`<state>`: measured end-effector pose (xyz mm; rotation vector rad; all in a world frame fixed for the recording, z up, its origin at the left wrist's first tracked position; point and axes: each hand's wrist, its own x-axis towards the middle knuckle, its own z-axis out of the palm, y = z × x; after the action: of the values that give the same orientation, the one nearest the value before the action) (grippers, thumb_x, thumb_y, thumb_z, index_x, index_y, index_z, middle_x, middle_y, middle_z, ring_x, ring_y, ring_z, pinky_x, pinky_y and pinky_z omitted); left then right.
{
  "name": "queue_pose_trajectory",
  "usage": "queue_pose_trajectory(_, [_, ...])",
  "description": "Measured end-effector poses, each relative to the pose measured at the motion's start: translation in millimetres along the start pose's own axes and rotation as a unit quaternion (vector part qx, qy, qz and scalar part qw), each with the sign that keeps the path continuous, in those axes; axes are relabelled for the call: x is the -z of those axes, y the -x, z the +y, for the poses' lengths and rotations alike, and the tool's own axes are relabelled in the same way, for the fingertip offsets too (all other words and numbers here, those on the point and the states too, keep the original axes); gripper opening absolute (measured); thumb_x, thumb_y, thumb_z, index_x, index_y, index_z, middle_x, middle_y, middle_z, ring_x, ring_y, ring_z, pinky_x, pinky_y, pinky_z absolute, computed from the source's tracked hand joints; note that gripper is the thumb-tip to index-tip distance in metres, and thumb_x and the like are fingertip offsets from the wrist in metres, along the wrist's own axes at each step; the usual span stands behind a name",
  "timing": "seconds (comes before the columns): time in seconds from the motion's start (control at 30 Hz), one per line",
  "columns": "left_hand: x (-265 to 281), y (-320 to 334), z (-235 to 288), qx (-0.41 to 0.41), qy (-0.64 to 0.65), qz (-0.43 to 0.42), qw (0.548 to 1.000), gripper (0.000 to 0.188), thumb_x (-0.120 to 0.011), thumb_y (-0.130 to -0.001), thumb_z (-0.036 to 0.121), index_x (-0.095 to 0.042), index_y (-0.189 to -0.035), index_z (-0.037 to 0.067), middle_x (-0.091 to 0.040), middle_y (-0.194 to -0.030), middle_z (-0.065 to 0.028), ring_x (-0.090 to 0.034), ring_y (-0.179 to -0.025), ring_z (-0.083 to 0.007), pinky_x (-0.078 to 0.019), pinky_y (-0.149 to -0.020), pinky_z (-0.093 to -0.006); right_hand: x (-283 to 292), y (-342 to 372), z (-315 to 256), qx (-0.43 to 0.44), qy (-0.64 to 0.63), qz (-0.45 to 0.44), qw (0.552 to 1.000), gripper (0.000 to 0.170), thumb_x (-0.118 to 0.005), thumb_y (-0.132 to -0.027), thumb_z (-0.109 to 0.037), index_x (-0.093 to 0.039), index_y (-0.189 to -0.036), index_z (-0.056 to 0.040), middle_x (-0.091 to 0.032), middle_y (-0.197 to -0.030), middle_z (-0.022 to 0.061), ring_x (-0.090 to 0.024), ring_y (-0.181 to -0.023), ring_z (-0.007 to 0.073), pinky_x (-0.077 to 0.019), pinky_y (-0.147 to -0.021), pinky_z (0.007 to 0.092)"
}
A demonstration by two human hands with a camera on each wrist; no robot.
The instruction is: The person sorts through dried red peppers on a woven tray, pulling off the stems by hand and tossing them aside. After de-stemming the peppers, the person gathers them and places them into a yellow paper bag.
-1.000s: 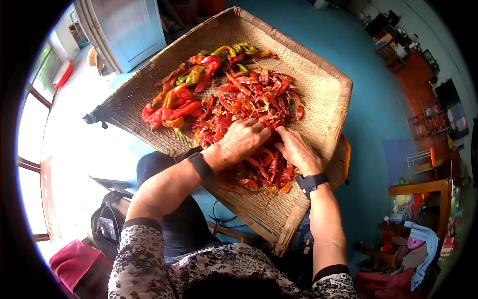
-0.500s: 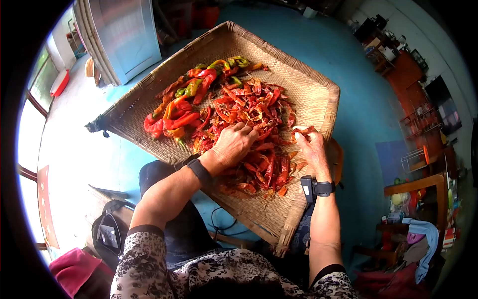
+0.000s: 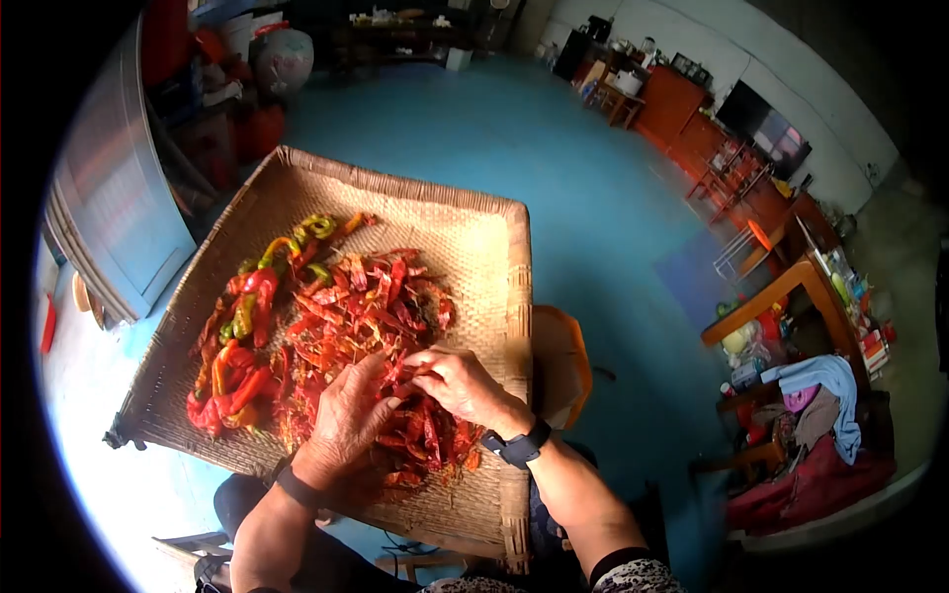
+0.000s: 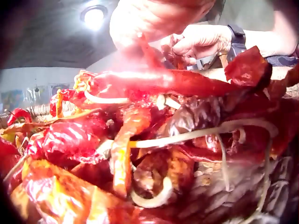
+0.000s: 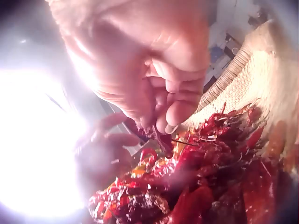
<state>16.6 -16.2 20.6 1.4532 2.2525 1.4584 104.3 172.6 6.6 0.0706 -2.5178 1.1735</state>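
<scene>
Dried red peppers (image 3: 341, 316) lie heaped in a square woven basket (image 3: 484, 247). Over the near part of the heap is the left hand (image 3: 346, 415), its thumb apart from its fingers; no pepper shows clearly in it. Close beside it, the right hand (image 3: 465, 387) reaches in from the right. In the right wrist view the right hand (image 5: 149, 70) pinches a dark dried pepper (image 5: 161, 140) between thumb and fingers, above the heap. The left wrist view shows a glossy red pepper (image 4: 159, 81) below the left hand (image 4: 159, 18), whose fingertips are blurred.
Fresher red and green peppers (image 3: 237, 381) lie along the basket's left side. An orange-rimmed stool or container (image 3: 563, 366) stands right of the basket. Farther right is a wooden chair (image 3: 781, 296) with clothes (image 3: 825, 390). A door panel (image 3: 124, 188) stands at the left.
The head view has turned, so the basket appears lower and farther left. The right hand, which held a pepper near the basket's right edge, has come back beside the left hand over the heap.
</scene>
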Motion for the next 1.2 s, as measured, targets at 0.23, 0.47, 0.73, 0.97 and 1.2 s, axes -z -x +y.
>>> queue_pose_trajectory(0.23, [-18,7,-28,-0.07,0.025,-0.044,0.996,0.03,-0.065,-0.081,0.007,-0.057,-0.109,0.002,-0.056,-0.092,-0.0139,-0.059,-0.082,-0.0326,-0.0503,-0.07,-0.0394,-20,5,-5,-0.059,-0.015,-0.045,0.997,0.014,-0.058,-0.085,-0.002,-0.059,-0.099,-0.0043,-0.062,-0.072,0.0147,-0.062,-0.063,0.0227,-0.0485,-0.058,0.0335])
queue_pose_trajectory(0.47, [-33,13,-39,-0.164,-0.23,-0.106,0.953,0.03,-0.067,-0.076,0.024,-0.057,-0.097,0.005,-0.053,-0.092,-0.0082,-0.056,-0.088,-0.0252,-0.0505,-0.069,-0.034,26,-2,-26,-0.197,0.068,0.09,0.974,0.008,-0.059,-0.088,-0.011,-0.063,-0.09,-0.0041,-0.059,-0.064,0.0016,-0.051,-0.056,0.0101,-0.0446,-0.054,0.0275])
queue_pose_trajectory(0.73, [-35,23,-35,-0.219,-0.29,-0.106,0.926,0.046,-0.073,-0.068,0.037,-0.06,-0.101,0.008,-0.053,-0.096,-0.0056,-0.052,-0.093,-0.0221,-0.0452,-0.078,-0.0343,91,29,10,-0.165,0.45,0.283,0.831,0.029,-0.061,-0.087,-0.01,-0.056,-0.114,-0.0009,-0.062,-0.097,0.0155,-0.06,-0.089,0.0319,-0.0475,-0.078,0.0394])
queue_pose_trajectory(0.97, [-22,10,-33,-0.174,-0.343,-0.113,0.916,0.021,-0.061,-0.077,0.023,-0.063,-0.091,0.008,-0.058,-0.093,-0.0062,-0.054,-0.094,-0.0218,-0.0488,-0.073,-0.0324,28,16,-16,-0.177,0.219,-0.152,0.947,0.046,-0.074,-0.074,-0.011,-0.057,-0.116,0.0,-0.058,-0.118,0.0171,-0.058,-0.107,0.0307,-0.0475,-0.091,0.0386])
queue_pose_trajectory(1.2, [7,-10,-34,-0.042,-0.163,0.022,0.985,0.013,-0.061,-0.083,0.017,-0.058,-0.089,0.006,-0.062,-0.081,-0.0135,-0.063,-0.074,-0.0304,-0.0527,-0.062,-0.0397,7,22,20,-0.036,0.218,-0.243,0.945,0.016,-0.063,-0.074,-0.003,-0.055,-0.086,0.0024,-0.057,-0.072,0.0213,-0.06,-0.074,0.0387,-0.0454,-0.064,0.0459])
